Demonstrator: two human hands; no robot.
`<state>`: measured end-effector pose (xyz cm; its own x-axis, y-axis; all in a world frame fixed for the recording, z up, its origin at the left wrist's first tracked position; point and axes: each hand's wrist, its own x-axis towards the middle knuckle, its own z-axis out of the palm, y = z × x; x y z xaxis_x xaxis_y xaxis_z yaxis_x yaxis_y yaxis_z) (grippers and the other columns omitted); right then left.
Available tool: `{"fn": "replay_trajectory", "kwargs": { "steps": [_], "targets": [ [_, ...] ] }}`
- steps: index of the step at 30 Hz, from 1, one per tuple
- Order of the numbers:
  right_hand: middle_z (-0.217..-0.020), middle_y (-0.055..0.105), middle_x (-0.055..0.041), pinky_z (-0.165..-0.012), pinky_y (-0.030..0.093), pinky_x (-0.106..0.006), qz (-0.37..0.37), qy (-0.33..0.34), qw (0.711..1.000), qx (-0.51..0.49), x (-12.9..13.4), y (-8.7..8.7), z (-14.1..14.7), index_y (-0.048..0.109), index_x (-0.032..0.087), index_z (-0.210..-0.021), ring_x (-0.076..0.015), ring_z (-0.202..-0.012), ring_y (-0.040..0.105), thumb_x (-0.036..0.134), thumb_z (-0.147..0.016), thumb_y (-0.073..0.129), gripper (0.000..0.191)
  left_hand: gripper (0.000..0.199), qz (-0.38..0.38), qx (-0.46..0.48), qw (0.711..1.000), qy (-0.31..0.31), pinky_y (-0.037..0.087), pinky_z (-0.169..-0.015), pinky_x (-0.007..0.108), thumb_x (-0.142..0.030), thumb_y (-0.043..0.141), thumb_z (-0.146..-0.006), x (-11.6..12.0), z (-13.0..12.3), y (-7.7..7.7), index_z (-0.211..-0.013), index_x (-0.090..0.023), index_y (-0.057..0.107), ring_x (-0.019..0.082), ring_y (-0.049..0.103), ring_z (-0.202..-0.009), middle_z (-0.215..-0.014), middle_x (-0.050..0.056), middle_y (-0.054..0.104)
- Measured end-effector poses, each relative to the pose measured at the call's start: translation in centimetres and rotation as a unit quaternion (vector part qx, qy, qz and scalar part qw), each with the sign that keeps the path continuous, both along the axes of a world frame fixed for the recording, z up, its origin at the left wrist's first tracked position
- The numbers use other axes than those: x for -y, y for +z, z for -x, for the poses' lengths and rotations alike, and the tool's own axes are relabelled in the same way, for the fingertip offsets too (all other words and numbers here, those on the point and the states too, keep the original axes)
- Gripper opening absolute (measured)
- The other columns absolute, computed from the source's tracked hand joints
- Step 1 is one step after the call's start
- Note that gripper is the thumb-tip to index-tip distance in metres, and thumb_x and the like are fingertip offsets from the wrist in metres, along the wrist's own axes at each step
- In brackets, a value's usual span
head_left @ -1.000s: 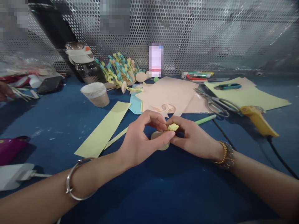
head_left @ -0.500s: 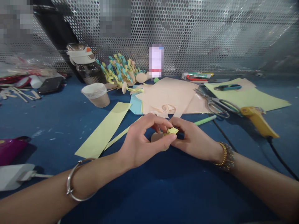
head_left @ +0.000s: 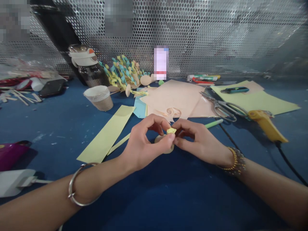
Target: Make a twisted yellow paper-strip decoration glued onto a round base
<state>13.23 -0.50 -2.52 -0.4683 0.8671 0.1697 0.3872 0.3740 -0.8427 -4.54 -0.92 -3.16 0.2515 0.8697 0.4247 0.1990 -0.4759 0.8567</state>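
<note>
Between thumb and fingertips, my left hand point(head_left: 146, 144) pinches a small folded yellow paper piece point(head_left: 171, 131). My right hand point(head_left: 198, 141) has its fingertips closed together at the right side of that piece, touching or nearly touching it; whether they grip it is hard to tell. Partly hidden behind the left fingers, a pale round object point(head_left: 160, 139) shows just below the piece. A wide yellow paper strip point(head_left: 107, 134) lies left of my left hand, with a narrow yellow strip point(head_left: 119, 144) beside it. Curled pink paper scraps point(head_left: 173, 112) lie beyond the fingers.
Behind the hands lie pink sheets point(head_left: 173, 93), scissors point(head_left: 223, 108) and a green pen point(head_left: 214, 123). A yellow glue gun point(head_left: 267, 125) with cable is at right. A paper cup point(head_left: 98, 98), bottle point(head_left: 90, 65) and paper stems point(head_left: 125, 72) stand at back left.
The yellow piece and my left fingertips have moved slightly left and up. My right hand's fingertips have shifted a little left, and its thumb now shows beside the piece.
</note>
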Motion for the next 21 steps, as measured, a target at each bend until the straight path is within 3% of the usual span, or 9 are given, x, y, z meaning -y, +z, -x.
{"fn": "replay_trajectory", "kwargs": {
  "steps": [5,9,14,17,21],
  "targets": [
    [-0.090,0.061,-0.0022,-0.071,0.049,-0.029,0.008,0.014,1.000,-0.016,0.0,0.0,0.1,0.059,0.017,-0.086,-0.0137,-0.078,0.058,0.020,-0.080,0.058,0.007,0.011,0.013,0.017,1.000,-0.016,0.044,-0.067,0.029,-0.013,0.059,-0.075,-0.1,0.1,0.0,-0.083,-0.019,0.054,0.014,0.052,-0.072,-0.080,0.000,0.055],
    [-0.090,0.062,-0.0016,-0.071,0.049,-0.026,0.026,0.017,0.999,-0.013,-0.1,-0.3,0.2,0.060,0.017,-0.089,-0.0124,-0.079,0.058,0.015,-0.080,0.055,0.010,0.009,0.024,0.037,0.999,-0.016,0.043,-0.065,0.029,-0.014,0.057,-0.077,-0.2,0.2,0.0,-0.083,-0.019,0.053,0.014,0.052,-0.071,-0.079,0.001,0.054],
    [-0.083,0.062,0.0016,-0.065,0.046,-0.023,-0.045,0.001,0.997,0.069,-0.1,-0.7,0.2,0.062,0.018,-0.090,-0.0094,-0.070,0.056,0.004,-0.074,0.054,0.023,0.009,0.042,0.053,0.998,-0.013,0.042,-0.064,0.028,-0.014,0.056,-0.078,-0.4,0.3,-0.1,-0.084,-0.019,0.051,0.013,0.050,-0.070,-0.079,0.001,0.053],
    [-0.077,0.059,0.0024,-0.058,0.043,-0.022,-0.078,0.006,0.992,0.103,-0.2,-0.9,0.1,0.062,0.019,-0.090,-0.0086,-0.062,0.052,0.011,-0.076,0.057,0.017,0.012,0.039,0.049,0.998,-0.010,0.042,-0.064,0.027,-0.012,0.056,-0.077,-0.5,0.3,-0.1,-0.086,-0.018,0.051,0.012,0.050,-0.069,-0.080,0.001,0.053],
    [-0.085,0.060,-0.0005,-0.063,0.044,-0.023,-0.090,0.032,0.989,0.116,-0.4,-1.2,0.1,0.063,0.017,-0.088,-0.0099,-0.070,0.054,0.012,-0.077,0.060,0.013,0.017,0.034,0.052,0.998,-0.017,0.043,-0.064,0.026,-0.011,0.056,-0.077,-0.5,0.3,0.0,-0.092,-0.017,0.051,0.011,0.050,-0.069,-0.081,0.000,0.053]
  ]
}}
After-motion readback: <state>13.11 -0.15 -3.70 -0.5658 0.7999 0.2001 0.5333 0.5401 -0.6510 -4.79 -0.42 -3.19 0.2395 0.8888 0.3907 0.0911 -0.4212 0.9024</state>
